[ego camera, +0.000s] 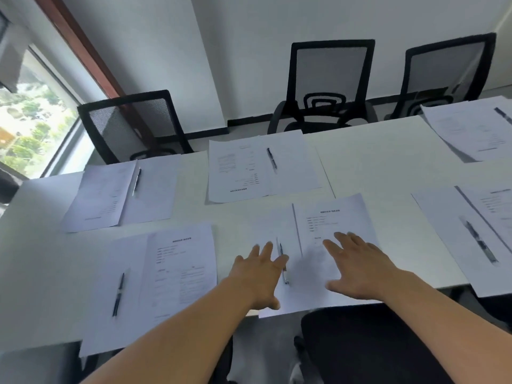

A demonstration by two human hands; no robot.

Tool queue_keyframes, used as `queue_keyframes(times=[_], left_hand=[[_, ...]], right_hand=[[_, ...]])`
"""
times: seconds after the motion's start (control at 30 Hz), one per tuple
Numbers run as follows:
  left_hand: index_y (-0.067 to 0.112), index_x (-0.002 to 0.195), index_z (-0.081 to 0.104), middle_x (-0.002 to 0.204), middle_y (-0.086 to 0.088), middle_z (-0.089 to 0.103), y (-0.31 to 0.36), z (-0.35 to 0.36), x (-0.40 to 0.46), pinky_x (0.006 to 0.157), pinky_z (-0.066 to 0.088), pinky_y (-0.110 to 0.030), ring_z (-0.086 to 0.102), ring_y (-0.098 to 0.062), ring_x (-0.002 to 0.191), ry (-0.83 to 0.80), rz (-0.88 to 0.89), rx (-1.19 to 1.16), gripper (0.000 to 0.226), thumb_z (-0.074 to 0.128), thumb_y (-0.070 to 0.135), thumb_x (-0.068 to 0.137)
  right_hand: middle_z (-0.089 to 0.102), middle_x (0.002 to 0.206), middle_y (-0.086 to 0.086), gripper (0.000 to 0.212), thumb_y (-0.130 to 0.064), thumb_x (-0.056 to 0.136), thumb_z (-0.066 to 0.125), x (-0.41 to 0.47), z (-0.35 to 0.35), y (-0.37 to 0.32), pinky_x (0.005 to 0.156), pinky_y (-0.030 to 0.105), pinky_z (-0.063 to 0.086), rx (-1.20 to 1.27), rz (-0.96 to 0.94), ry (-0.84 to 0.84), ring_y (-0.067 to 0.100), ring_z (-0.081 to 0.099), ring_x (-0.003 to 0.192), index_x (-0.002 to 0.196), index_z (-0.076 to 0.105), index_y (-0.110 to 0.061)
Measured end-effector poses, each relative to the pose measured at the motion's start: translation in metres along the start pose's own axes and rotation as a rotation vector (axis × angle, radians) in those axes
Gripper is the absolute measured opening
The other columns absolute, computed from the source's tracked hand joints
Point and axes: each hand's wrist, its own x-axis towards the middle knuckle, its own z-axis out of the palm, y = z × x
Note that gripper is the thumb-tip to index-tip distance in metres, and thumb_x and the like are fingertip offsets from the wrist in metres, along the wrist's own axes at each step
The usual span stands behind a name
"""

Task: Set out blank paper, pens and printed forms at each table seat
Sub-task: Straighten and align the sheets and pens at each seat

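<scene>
On the white table (374,159), the seat in front of me has a blank sheet (257,225), a printed form (338,217) and a black pen (283,261) between them. My left hand (259,275) lies flat with straight fingers on the blank sheet, its fingertips beside the pen. Over the lower part of the printed form, my right hand (357,267) is spread flat. Neither hand holds anything. The motion blurs both hands slightly.
Several other seats each have paper, a form and a pen: near left (177,273), far left (102,195), far middle (238,167), near right (476,239), far right (468,128). Black mesh chairs (329,87) stand beyond the table; another chair seat (368,342) is below my arms.
</scene>
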Motion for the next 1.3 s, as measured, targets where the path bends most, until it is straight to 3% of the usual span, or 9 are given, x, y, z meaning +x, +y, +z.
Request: queue_keyframes(times=[0.13, 0.37, 0.6, 1.3], left_hand=[[0.038, 0.172, -0.009, 0.179, -0.014, -0.025, 0.008, 0.007, 0.042, 0.130, 0.021, -0.068, -0.012, -0.048, 0.167, -0.052, -0.018, 0.012, 0.129, 0.087, 0.051, 0.088], [0.038, 0.171, -0.014, 0.176, -0.015, -0.033, 0.015, 0.021, 0.076, 0.131, 0.020, -0.069, -0.012, -0.052, 0.165, -0.093, -0.036, 0.033, 0.134, 0.090, 0.047, 0.087], [0.032, 0.172, -0.012, 0.176, -0.016, -0.033, 0.018, 0.027, 0.091, 0.131, 0.029, -0.059, -0.004, -0.052, 0.166, -0.081, -0.047, 0.040, 0.128, 0.085, 0.047, 0.092], [0.026, 0.173, -0.016, 0.176, -0.020, -0.032, 0.057, 0.009, 0.095, 0.131, 0.028, -0.051, -0.009, -0.049, 0.167, -0.115, -0.063, 0.020, 0.122, 0.079, 0.044, 0.099]], right_hand=[[-0.018, 0.179, 0.007, 0.112, -0.067, 0.092, 0.064, 0.038, 0.011, 0.026, 0.132, 0.058, 0.016, -0.016, -0.032, -0.057, 0.036, -0.012, 0.166, 0.172, -0.004, -0.029], [-0.043, 0.170, 0.005, 0.126, -0.075, 0.087, 0.068, 0.077, 0.028, 0.050, 0.130, 0.066, 0.010, -0.029, -0.082, -0.099, 0.039, -0.030, 0.161, 0.168, -0.021, -0.036], [-0.038, 0.172, 0.008, 0.122, -0.071, 0.089, 0.068, 0.091, 0.039, 0.062, 0.126, 0.066, 0.022, -0.104, -0.143, -0.128, 0.042, -0.024, 0.162, 0.167, -0.022, -0.040], [-0.041, 0.171, 0.002, 0.123, -0.067, 0.089, 0.070, 0.085, 0.042, 0.111, 0.128, 0.064, 0.015, -0.118, -0.190, -0.152, 0.036, -0.031, 0.161, 0.166, -0.023, -0.044]])
